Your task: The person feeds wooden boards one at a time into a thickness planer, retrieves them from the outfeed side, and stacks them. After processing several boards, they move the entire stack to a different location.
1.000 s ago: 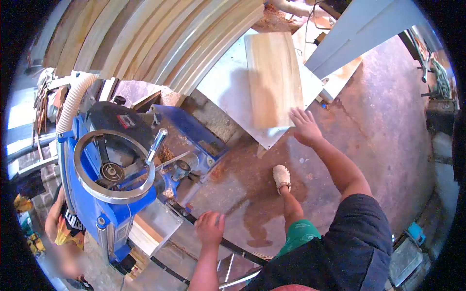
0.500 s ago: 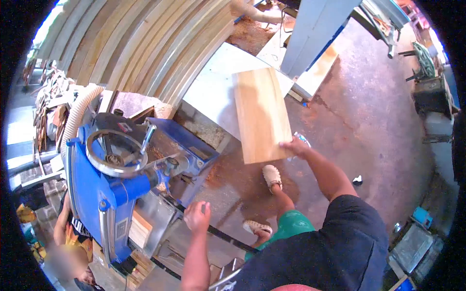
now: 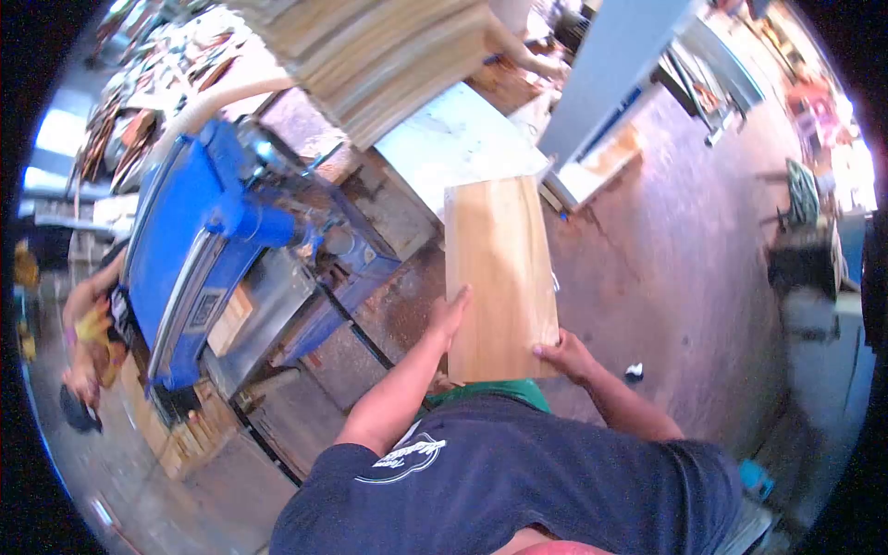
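A flat, rectangular wooden board (image 3: 499, 277) with pale grain is held out in front of my body. My right hand (image 3: 566, 355) grips its lower right corner, thumb on the upper face and the other fingers hidden beneath. Along the left edge, my left hand (image 3: 451, 316) holds the board's side, with its fingers partly out of sight behind the wood. The board's far end overlaps a white tabletop (image 3: 453, 129).
A blue woodworking machine (image 3: 199, 245) stands at left, with a wood piece (image 3: 231, 319) on its metal bed. Another person (image 3: 97, 324) is beside it. Long planks (image 3: 388, 55) are stacked beyond, near a grey panel (image 3: 615, 74). Another person's arm (image 3: 523, 51) reaches in there.
My left hand has come from beside the machine to the board's left edge. The board has moved closer to my body, still in my right hand. The view has turned and shifted.
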### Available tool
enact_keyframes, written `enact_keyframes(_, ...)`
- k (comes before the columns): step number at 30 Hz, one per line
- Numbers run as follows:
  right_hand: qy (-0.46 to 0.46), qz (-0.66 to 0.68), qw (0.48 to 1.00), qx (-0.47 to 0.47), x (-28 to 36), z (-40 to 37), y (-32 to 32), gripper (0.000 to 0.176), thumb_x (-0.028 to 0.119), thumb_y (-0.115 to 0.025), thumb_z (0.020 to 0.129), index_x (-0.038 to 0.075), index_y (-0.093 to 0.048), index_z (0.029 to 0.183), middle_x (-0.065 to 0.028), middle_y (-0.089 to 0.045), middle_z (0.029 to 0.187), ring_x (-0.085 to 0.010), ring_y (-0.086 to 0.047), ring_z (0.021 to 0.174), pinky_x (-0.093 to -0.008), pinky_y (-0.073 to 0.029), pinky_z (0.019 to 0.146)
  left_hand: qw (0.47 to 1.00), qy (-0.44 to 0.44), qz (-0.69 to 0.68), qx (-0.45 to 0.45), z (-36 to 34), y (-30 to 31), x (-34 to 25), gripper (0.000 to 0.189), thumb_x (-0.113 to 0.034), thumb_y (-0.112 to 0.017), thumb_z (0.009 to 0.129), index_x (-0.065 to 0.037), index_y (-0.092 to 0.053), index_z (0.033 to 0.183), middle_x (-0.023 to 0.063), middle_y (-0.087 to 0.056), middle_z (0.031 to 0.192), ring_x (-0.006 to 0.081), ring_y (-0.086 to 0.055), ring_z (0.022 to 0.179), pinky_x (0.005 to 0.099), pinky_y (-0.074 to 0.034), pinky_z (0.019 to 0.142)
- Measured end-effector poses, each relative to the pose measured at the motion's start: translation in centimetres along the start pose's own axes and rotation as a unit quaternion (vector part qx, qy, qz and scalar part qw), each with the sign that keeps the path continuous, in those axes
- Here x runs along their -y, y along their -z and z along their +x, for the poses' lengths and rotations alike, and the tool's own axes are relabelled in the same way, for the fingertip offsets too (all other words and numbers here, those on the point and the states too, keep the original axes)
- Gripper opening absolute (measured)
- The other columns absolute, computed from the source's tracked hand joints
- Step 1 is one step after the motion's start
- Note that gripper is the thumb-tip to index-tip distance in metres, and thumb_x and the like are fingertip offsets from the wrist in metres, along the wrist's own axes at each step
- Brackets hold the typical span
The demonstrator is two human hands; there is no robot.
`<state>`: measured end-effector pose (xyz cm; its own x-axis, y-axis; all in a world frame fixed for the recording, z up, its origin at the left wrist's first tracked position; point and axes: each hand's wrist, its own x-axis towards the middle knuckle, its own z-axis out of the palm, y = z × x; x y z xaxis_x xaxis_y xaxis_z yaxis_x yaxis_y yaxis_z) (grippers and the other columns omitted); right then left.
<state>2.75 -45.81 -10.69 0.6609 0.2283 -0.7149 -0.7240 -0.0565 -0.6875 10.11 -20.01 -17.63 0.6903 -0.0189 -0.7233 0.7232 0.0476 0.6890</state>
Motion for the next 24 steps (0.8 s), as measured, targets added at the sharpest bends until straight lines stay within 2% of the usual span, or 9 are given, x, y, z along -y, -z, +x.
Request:
enact_keyframes(3, 0.088, -0.033, 0.995, 0.038, 1.9, -1.5, -0.9, 0.056, 0.02, -0.072, 0.077, -0.004, -0.048, 0.122, -0.0106, -0.062, 0.108, -0.0176, -0.06, 0.097, -0.0329, -0.048, 0.086, 0.993, -0.103, -0.051, -0.032, -3.4, 1.1, -1.2, 0.042, -0.038, -0.062, 0.088, -0.002, -0.061, 0.111, 0.0076, -0.064, 0.102, 0.0146, -0.06, 0.089, 0.0339, -0.049, 0.078)
enact_keyframes(7, 0.224, -0.115, 0.966, 0.063, 5.7, -2.9, -4.9, 0.061, 0.018, -0.072, 0.076, -0.003, -0.043, 0.125, -0.0122, -0.059, 0.113, -0.0186, -0.058, 0.102, -0.0339, -0.047, 0.089, 0.921, -0.343, -0.085, -0.165, -8.6, 4.6, -3.3, 0.042, -0.038, -0.058, 0.091, -0.002, -0.058, 0.111, 0.0051, -0.063, 0.101, 0.0137, -0.056, 0.096, 0.0328, -0.046, 0.083)
enact_keyframes(9, 0.297, -0.163, 0.937, 0.088, 8.2, -4.8, -8.1, 0.066, 0.015, -0.073, 0.074, -0.004, -0.039, 0.128, -0.0128, -0.056, 0.117, -0.0182, -0.056, 0.106, -0.0336, -0.045, 0.092, 0.907, -0.339, -0.024, -0.247, -9.0, 7.6, -2.1, 0.04, -0.037, -0.054, 0.093, -0.002, -0.057, 0.111, 0.0043, -0.062, 0.098, 0.0162, -0.056, 0.095, 0.0326, -0.045, 0.083)
enact_keyframes(11, 0.279, -0.187, 0.932, 0.133, 8.7, -6.0, -11.4, 0.072, 0.012, -0.074, 0.072, -0.004, -0.036, 0.131, -0.0168, -0.054, 0.122, -0.0231, -0.054, 0.113, -0.0361, -0.042, 0.098, 0.83, -0.408, -0.305, -0.225, -3.7, 10.8, 2.6, 0.044, -0.042, -0.045, 0.096, -0.002, -0.057, 0.109, 0.0049, -0.063, 0.096, 0.0186, -0.058, 0.092, 0.0347, -0.047, 0.083)
enact_keyframes(13, 0.427, -0.434, 0.773, 0.178, 9.9, -8.7, -18.1, 0.081, 0.012, -0.076, 0.07, -0.003, -0.032, 0.136, -0.0235, -0.045, 0.133, -0.0321, -0.047, 0.124, -0.0398, -0.036, 0.104, 0.88, -0.36, -0.239, -0.195, -4.7, 17.1, 2.7, 0.057, -0.053, -0.034, 0.096, -0.002, -0.055, 0.112, 0.0074, -0.062, 0.101, 0.0227, -0.059, 0.099, 0.0383, -0.047, 0.09)
enact_keyframes(16, 0.487, -0.437, 0.642, 0.4, 8.9, -10.9, -29.8, 0.095, 0.017, -0.082, 0.064, 0.001, -0.028, 0.14, -0.0276, -0.03, 0.143, -0.041, -0.031, 0.133, -0.0442, -0.028, 0.109, 0.881, -0.341, -0.297, -0.141, -9.3, 22.6, 3.9, 0.061, -0.056, -0.032, 0.095, -0.002, -0.053, 0.115, 0.008, -0.061, 0.105, 0.0229, -0.057, 0.102, 0.0392, -0.046, 0.091)
enact_keyframes(19, 0.607, -0.492, 0.528, 0.332, 5.4, -10.9, -36.5, 0.083, 0.021, -0.081, 0.064, 0.008, -0.04, 0.135, -0.0222, -0.037, 0.141, -0.0381, -0.038, 0.131, -0.0484, -0.031, 0.107, 0.866, -0.34, -0.356, -0.088, -12.8, 25.7, 6.2, 0.064, -0.058, -0.03, 0.094, -0.002, -0.051, 0.117, 0.0086, -0.06, 0.109, 0.0232, -0.056, 0.104, 0.0402, -0.045, 0.092)
enact_keyframes(21, 0.632, -0.52, 0.506, 0.272, 3.6, -11.7, -41.1, 0.061, 0.013, -0.069, 0.071, 0.012, -0.05, 0.129, -0.017, -0.049, 0.133, -0.0372, -0.049, 0.121, -0.0481, -0.039, 0.101, 0.855, -0.331, -0.395, -0.053, -14.9, 26.5, 7.9, 0.067, -0.06, -0.029, 0.093, -0.002, -0.05, 0.119, 0.0089, -0.059, 0.111, 0.0233, -0.056, 0.106, 0.0408, -0.045, 0.093)
enact_keyframes(24, 0.589, -0.582, 0.491, 0.27, 1.9, -13.0, -45.1, 0.061, 0.01, -0.064, 0.072, 0.013, -0.048, 0.131, -0.0172, -0.047, 0.134, -0.0368, -0.047, 0.123, -0.0478, -0.038, 0.102, 0.839, -0.307, -0.45, -0.003, -17.8, 27.6, 10.0, 0.071, -0.063, -0.028, 0.092, -0.002, -0.049, 0.122, 0.0095, -0.057, 0.115, 0.0236, -0.055, 0.109, 0.0417, -0.044, 0.094)
